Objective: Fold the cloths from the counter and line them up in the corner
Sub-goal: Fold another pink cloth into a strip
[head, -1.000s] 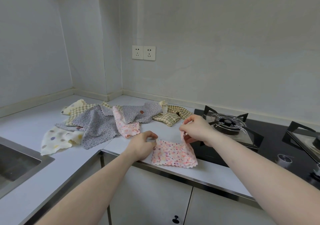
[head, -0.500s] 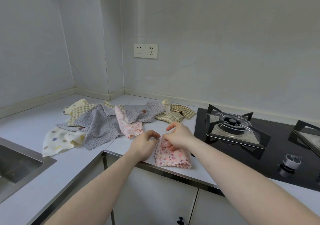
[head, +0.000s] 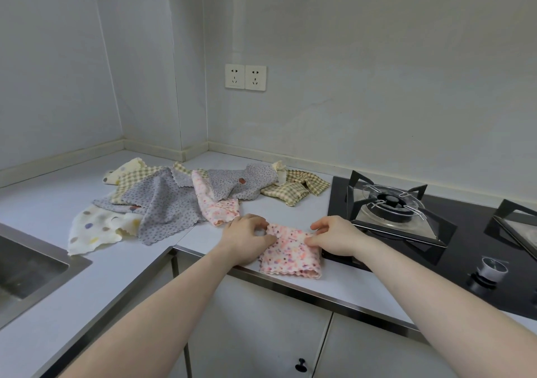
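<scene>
The folded pink cloth [head: 291, 250] is laid at the counter [head: 203, 238] edge beside the hob [head: 453, 241], roughly square, its fold nearest. Its far corners are pinched by the left hand [head: 247, 239] and right hand [head: 337, 236].

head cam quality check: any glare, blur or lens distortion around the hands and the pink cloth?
Head view: soft, even light, faint shadows only; the pink cloth, left hand and right hand are sharp, without motion blur. Mild glare sits on the burner's metal tray and glossy black hob. Wide-angle distortion bows the wall edges and counter lines toward the frame borders.
</scene>
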Demonstrator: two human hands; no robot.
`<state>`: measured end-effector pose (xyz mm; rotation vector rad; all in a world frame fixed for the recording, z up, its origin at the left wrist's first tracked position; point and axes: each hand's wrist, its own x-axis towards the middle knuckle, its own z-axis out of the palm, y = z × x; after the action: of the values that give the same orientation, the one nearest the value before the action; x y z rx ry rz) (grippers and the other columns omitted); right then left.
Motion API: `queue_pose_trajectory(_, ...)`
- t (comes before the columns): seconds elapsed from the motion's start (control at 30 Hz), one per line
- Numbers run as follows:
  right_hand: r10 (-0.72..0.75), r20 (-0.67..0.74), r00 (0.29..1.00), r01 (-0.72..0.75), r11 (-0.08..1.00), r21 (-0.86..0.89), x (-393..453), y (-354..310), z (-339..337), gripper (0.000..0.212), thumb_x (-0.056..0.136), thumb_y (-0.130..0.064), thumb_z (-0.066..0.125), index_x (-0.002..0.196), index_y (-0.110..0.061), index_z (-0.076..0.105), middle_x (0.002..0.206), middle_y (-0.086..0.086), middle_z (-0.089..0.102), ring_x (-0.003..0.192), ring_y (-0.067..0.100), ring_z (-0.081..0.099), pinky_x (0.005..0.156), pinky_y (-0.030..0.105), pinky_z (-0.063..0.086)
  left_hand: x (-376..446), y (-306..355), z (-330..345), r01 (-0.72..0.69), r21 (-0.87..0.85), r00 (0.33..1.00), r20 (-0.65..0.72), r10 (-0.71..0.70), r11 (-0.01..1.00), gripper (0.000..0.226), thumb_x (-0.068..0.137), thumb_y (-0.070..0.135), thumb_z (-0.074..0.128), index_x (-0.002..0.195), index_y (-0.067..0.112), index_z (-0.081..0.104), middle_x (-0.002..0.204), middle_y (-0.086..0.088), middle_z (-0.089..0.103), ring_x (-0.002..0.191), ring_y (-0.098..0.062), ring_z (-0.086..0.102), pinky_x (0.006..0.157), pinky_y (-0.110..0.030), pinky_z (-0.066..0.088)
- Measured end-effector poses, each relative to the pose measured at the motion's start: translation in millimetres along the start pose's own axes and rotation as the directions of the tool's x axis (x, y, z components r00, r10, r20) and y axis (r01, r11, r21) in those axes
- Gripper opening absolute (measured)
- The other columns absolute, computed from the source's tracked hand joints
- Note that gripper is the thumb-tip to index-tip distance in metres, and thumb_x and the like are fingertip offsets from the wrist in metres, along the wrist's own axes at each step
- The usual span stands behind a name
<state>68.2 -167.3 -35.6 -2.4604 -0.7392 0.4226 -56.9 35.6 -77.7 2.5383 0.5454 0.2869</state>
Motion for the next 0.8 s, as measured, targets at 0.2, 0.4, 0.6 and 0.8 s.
queue_pose_trajectory(0.2,0.030,0.070,0.997,-0.030,1.000,-0.009,7.7,-8.9,1.8,0.046,0.075,-0.026,0.087,0.119,-0.023,0.074,0.117,-0.004,0.068,0.105,0.013,0.063,0.090,0.024,0.050,-3.8,-4.6,-1.5,-0.008,-0.285,0.999,-0.043,-0.005,0.959,0.014,0.082,0.033,0.078,0.087,0.031,0.065,0.091,0.016,0.070,0.096,-0.015,0.065,0.092,-0.033,0.052)
queue_pose_trajectory(0.4,-0.067,-0.073,0.995,0.073,0.995,0.074,1.0,-12.5,1.5,0.012,0.078,-0.025,0.080,0.089,-0.028,0.074,0.096,-0.010,0.069,0.090,0.006,0.062,0.067,0.022,0.045,-5.1,-9.2,-4.2,-0.076,-0.542,0.994,-0.108,0.020,0.837,0.019,0.084,0.010,0.081,0.096,0.014,0.066,0.091,-0.003,0.076,0.082,-0.015,0.069,0.079,-0.025,0.055)
queue_pose_trajectory(0.6,-0.265,-0.331,0.906,0.292,0.956,0.036,-13.1,-16.1,9.3,0.014,0.083,-0.016,0.074,0.080,-0.030,0.070,0.081,-0.013,0.068,0.062,0.007,0.060,0.057,0.024,0.044,-9.1,-11.6,-10.5,-0.095,-0.624,0.985,-0.172,-0.017,0.775,0.034,0.090,-0.002,0.065,0.107,0.026,0.073,0.109,0.003,0.072,0.054,-0.017,0.055,0.054,-0.028,0.051)
queue_pose_trajectory(0.8,-0.294,-0.385,0.875,0.340,0.939,0.055,-19.0,-19.6,18.1,0.019,0.085,-0.012,0.071,0.079,-0.029,0.069,0.073,-0.011,0.071,0.062,0.003,0.069,0.062,0.025,0.055,-12.8,-10.3,-13.1,-0.102,-0.654,0.982,-0.185,-0.028,0.749,0.016,0.093,-0.003,0.068,0.101,0.009,0.075,0.111,-0.003,0.074,0.075,-0.006,0.073,0.070,-0.016,0.057)
